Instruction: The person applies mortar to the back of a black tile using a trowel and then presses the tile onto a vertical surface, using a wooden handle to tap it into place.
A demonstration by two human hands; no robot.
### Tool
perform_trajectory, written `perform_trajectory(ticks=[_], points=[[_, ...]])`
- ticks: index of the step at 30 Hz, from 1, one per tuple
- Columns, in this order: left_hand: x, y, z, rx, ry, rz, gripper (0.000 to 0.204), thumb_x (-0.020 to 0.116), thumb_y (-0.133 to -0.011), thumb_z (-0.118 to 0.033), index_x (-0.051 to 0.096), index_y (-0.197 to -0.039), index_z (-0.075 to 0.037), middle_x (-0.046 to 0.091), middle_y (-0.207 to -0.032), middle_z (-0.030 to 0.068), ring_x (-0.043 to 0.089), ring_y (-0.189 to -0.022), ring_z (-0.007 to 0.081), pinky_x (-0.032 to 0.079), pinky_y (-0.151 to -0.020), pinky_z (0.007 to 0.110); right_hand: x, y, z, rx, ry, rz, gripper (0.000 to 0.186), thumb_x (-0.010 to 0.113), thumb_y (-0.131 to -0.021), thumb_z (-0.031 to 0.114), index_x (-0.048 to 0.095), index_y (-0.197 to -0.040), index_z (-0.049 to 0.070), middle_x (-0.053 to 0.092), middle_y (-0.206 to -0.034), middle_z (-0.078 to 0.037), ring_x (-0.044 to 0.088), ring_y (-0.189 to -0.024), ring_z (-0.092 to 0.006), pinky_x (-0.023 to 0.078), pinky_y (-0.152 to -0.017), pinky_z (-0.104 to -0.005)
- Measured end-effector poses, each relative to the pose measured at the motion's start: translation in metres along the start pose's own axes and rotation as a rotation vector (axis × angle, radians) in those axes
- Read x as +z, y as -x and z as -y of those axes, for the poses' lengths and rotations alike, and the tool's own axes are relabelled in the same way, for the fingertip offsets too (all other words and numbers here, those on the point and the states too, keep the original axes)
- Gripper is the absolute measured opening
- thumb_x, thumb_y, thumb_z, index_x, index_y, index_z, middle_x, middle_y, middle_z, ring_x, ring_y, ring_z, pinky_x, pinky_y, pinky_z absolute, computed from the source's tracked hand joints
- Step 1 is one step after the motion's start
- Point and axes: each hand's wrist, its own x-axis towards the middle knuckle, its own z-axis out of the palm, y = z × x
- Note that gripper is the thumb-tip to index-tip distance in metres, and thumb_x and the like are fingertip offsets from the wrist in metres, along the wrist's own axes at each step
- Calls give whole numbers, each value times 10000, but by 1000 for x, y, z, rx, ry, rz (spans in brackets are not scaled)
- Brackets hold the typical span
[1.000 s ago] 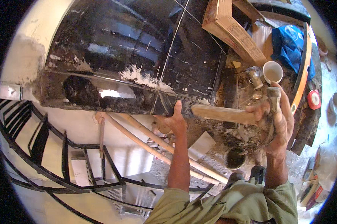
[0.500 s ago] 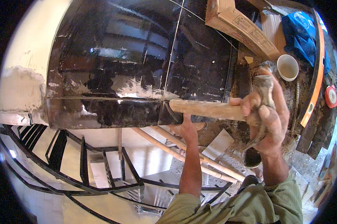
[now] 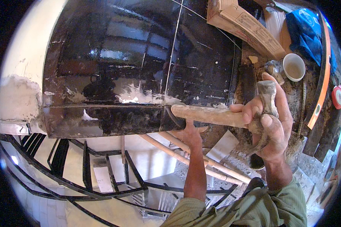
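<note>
My right hand (image 3: 272,128) is wrapped around the metal head of a hammer (image 3: 268,96). Its wooden handle (image 3: 212,114) points left, the butt end resting at or just above the joint in a narrow black tile strip (image 3: 125,119). This strip runs along the front edge of large glossy black tiles (image 3: 117,49). Below the handle's end, my left hand (image 3: 192,135) is at the strip's right-hand piece, close against its lower edge. Most of its fingers are hidden behind the handle and the strip, so their grip does not show. Grey-white mortar smears (image 3: 138,94) lie beside the joint.
On the right are a white bowl (image 3: 293,67), a cardboard box (image 3: 250,30), a blue bag (image 3: 308,36), an orange spirit level (image 3: 321,81) and a red tape measure (image 3: 337,97). Below the tiled edge run a black metal railing (image 3: 102,195) and wooden poles (image 3: 178,155).
The view has shifted slightly, so the tiled edge sits lower. My right hand still holds the hammer by its head, its handle end staying near the joint. My left hand keeps its place.
</note>
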Motion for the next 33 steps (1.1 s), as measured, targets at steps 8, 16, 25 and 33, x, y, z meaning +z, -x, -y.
perform_trajectory(ticks=[8, 16, 25, 33], points=[[2, -1, 0, 25, -19, 45, 799, 760, -804, -99, 264, -1414, 41, 418, -1389, 180, 449, -1230, 269, 350, -1079, 386, -11, 23, -3, 53, 59, -8, 841, 637, -780, 302, 258, -1433, -68, 503, -809, -65, 583, -744, -194, 527, -882, -474], [2, -4, 3, 54, -18, 31, 798, 826, -748, -126, 327, -1345, 47, 478, -1308, 172, 506, -1146, 241, 450, -981, 374, -7, 36, -5, 12, 92, 13, 901, 665, -791, 328, 190, -1452, -60, 519, -793, -64, 596, -743, -206, 492, -937, -508], [-7, -14, 18, -24, -108, 13, 891, 825, -721, -128, 274, -1389, 81, 432, -1343, 237, 443, -1236, 296, 335, -1074, 391, 5, 48, -15, -126, 174, 11, 876, 659, -793, 349, 236, -1427, -81, 487, -840, -60, 573, -759, -200, 512, -910, -512], [-5, -18, 29, 147, 154, 29, 1144, 842, -713, -232, 56, -1461, 132, 171, -1499, 329, 228, -1392, 386, 148, -1172, 421, -24, 64, -1, -255, 344, -54, 618, 552, -858, 212, 335, -1368, -63, 497, -899, -75, 543, -836, -179, 453, -978, -537]])
